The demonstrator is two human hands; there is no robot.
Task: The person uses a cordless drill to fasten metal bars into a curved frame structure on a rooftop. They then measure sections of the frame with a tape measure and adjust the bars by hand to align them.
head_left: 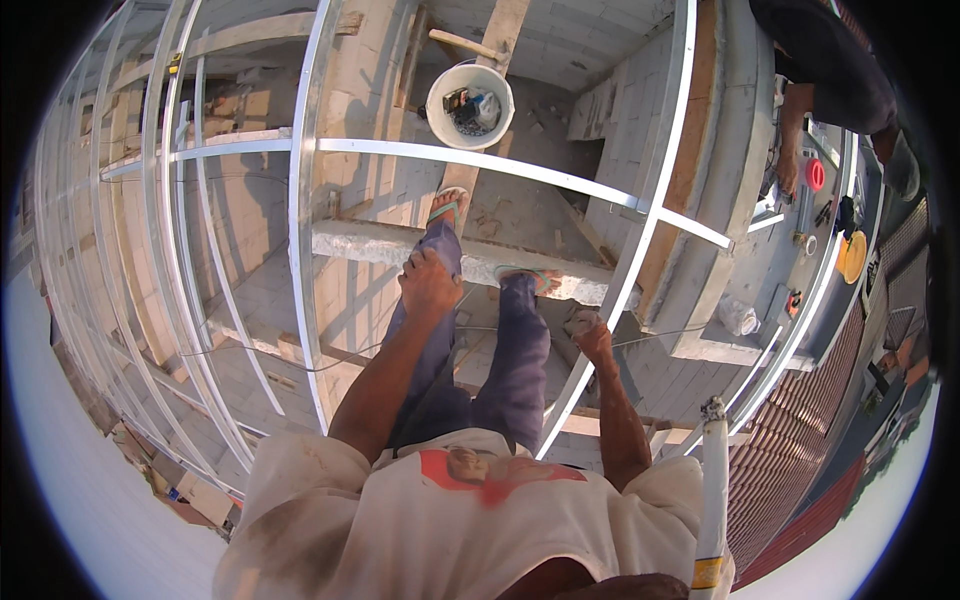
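My left hand (430,285) rests on my bent left knee, its fingers draped over the trouser leg (440,245). Low on the right, my right hand (588,332) is closed in a fist beside a silver metal channel (655,215). A thin dark line (655,337) runs off to the right from near that fist; what the fingers hold is hidden. My sandalled feet are apart, the left foot (447,205) on a wooden plank, the right foot (540,280) on a rough concrete beam (370,245).
Ahead, a white bucket (436,108) with tools and small hardware stands on the plank (503,30), near a wooden-handled tool (465,45). Metal framing (400,147) crosses the gap above a lower floor. At right, another person's hand (788,172) is near tools on a ledge. A cigarette (712,500) juts up close by.
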